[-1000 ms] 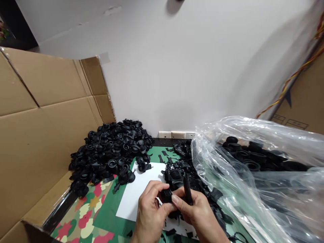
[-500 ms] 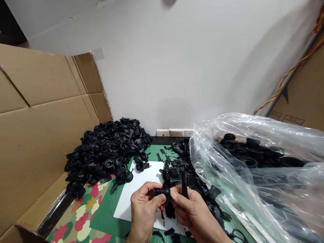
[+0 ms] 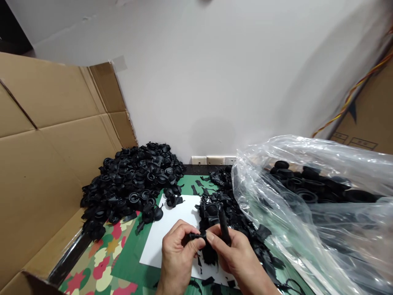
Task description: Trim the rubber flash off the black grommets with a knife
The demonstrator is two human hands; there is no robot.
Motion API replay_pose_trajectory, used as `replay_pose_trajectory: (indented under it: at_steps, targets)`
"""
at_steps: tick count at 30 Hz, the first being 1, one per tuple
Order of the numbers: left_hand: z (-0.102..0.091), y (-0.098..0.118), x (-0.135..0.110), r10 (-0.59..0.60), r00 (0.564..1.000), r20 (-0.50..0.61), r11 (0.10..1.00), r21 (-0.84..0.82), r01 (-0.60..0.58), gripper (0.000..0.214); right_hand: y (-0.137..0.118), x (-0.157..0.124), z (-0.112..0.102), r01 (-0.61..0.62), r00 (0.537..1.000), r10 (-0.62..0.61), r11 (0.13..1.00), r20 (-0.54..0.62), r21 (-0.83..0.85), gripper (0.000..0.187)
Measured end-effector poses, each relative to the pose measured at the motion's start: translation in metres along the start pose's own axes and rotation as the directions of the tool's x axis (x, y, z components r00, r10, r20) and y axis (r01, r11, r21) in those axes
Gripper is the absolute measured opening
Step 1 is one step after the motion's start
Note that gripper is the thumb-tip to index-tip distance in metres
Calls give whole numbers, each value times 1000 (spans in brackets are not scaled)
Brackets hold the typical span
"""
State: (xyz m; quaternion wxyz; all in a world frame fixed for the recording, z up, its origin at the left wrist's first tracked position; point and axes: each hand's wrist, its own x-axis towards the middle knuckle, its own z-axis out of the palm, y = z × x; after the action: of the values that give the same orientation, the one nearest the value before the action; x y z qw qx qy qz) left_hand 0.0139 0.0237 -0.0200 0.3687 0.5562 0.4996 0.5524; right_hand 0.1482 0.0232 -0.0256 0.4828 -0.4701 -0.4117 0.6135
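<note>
Nearest the camera, the left hand and the right hand met low over the worktop, fingertips almost touching. The left hand was curled, its thumb and forefinger pinching a small black rubber part just above a white sheet. The right hand pinched the same part from the other side and also gripped a black tool, a slim stick-like handle that stood nearly upright between its fingers; its working tip could not be made out.

The white sheet lay on a green mat printed with red and cream flowers. Black rubber scraps were strewn over the sheet under the hands and banked up to the right of them, with one ribbed rubber boot lying among them just beyond the tool.

Farther back on the left sat a large heap of black ribbed rubber boots, pushed against the wall of an open cardboard box. On the right, a clear plastic bag bulged across the worktop, holding more black rubber rings inside it.

Behind everything, a row of wall sockets ran along the foot of a white wall. In the far right corner a twisted red and yellow cable crossed in front of a second cardboard carton.
</note>
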Motion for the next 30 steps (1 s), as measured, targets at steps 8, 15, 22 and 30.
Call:
replay_pose_trajectory:
  at_steps: [8,15,22,30]
  targets:
    - [0,-6,-5,92,994,60,986,136,-99,7,-1,1,-7,575,809,-574,729,126,-371,17]
    - [1,-6,-9,271,944,190,935,183,-305,5,12,4,-5,572,743,-665,573,76,-587,17]
    - [0,-7,-10,247,962,115,965,66,-256,8,-10,10,-46,162,787,-418,849,-453,-502,27]
    - [-2,-9,-7,109,992,57,994,21,-110,15,-7,10,-50,281,856,-403,888,-323,-363,60]
